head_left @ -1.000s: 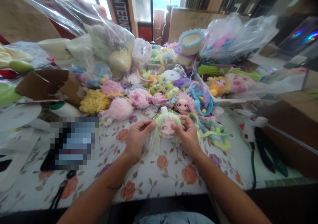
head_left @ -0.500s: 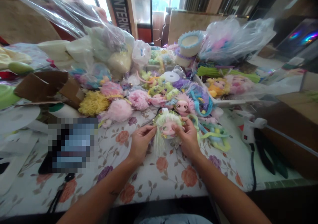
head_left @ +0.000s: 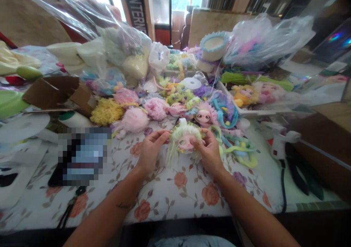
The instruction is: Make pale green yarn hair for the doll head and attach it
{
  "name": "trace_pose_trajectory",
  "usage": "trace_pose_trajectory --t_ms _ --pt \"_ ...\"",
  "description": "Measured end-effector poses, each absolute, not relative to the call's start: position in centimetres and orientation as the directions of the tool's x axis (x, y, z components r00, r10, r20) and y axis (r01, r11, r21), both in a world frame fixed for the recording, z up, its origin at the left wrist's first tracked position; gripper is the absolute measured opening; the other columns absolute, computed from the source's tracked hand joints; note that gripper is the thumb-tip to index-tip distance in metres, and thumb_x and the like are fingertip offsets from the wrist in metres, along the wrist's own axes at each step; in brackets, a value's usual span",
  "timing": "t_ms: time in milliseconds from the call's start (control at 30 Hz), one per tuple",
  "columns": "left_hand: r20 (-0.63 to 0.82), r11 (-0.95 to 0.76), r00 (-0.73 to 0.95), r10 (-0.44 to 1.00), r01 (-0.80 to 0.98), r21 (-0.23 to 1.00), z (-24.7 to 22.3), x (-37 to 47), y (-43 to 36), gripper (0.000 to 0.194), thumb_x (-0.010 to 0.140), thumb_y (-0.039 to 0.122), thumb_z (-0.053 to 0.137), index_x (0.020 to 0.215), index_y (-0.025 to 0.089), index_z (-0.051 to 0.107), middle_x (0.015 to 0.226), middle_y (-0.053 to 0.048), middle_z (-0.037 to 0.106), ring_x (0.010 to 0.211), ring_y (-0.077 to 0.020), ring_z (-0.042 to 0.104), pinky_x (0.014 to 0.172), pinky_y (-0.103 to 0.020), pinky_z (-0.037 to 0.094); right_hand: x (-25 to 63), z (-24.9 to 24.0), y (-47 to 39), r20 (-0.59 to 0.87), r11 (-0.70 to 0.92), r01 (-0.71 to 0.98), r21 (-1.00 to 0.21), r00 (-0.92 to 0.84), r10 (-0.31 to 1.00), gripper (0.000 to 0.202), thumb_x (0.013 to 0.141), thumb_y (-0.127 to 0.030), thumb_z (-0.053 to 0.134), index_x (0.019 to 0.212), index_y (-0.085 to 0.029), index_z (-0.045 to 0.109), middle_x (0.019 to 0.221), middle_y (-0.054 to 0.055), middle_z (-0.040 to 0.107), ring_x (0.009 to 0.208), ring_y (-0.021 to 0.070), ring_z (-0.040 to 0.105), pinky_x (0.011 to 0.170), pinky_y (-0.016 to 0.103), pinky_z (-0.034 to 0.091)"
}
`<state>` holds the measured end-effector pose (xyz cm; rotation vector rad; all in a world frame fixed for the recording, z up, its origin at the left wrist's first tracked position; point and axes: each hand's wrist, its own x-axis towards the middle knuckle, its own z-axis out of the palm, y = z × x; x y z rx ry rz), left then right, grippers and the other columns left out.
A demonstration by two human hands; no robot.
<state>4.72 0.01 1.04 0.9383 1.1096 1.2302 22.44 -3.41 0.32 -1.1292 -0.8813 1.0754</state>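
Observation:
A doll head (head_left: 185,141) with pale green hair, a white loop on top and long strands hanging at its left is held above the flowered cloth (head_left: 164,203). My right hand (head_left: 210,150) grips its right side, the thumb lying over part of the face. At the left, my left hand (head_left: 153,146) has thumb and forefinger pinched together beside the hair; what is between them, if anything, is too small to make out. A pink-haired doll head (head_left: 203,117) lies just behind.
Yarn bundles, pink pompoms (head_left: 134,119) and ribbons (head_left: 241,150) crowd the table behind. A phone (head_left: 85,155) and cardboard box (head_left: 56,93) are at left; a glue gun (head_left: 279,144) with a cord and a white tray (head_left: 238,108) are at right.
My left hand has moved slightly left, away from the doll head's hair. My right hand still holds the head. The whole view has shifted a little.

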Motion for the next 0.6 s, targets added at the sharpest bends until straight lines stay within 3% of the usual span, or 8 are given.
trace_pose_trajectory --t_ms 100,233,600 --pt "-0.154 0.163 0.071 0.985 -0.143 0.976 1.2 4.8 -0.4 0.028 0.069 0.039 0.080 0.086 0.018 0.075 0.084 -0.003 0.072 0.074 -0.0130 0.062 0.071 -0.022 0.050 22.3 0.6 -3.5 0.051 0.099 -0.170 -0.980 0.268 0.962 0.035 0.070 -0.035 0.079 0.094 -0.024 0.056 0.080 -0.004 0.063 0.067 0.0114 0.059 0.058 0.023 0.048" --pt "-0.204 0.222 0.114 0.972 -0.177 0.959 0.9 5.1 -0.8 0.029 0.070 0.041 0.079 0.082 0.016 0.072 0.076 -0.002 0.071 0.067 -0.0136 0.062 0.065 -0.024 0.050 22.1 0.7 -3.5 0.072 0.116 -0.138 -0.984 0.290 0.954 0.033 0.070 -0.035 0.079 0.093 -0.024 0.056 0.077 -0.004 0.062 0.065 0.0120 0.058 0.055 0.023 0.047" --pt "-0.147 0.131 -0.097 0.984 -0.160 0.978 -0.1 7.1 -1.9 0.029 0.074 0.044 0.073 0.075 0.015 0.068 0.064 0.002 0.066 0.056 -0.0097 0.054 0.054 -0.020 0.043 21.6 0.4 -3.4 0.063 0.114 -0.132 -0.985 0.340 0.938 0.035 0.069 -0.037 0.079 0.092 -0.024 0.057 0.075 -0.004 0.063 0.064 0.0131 0.058 0.054 0.024 0.048"
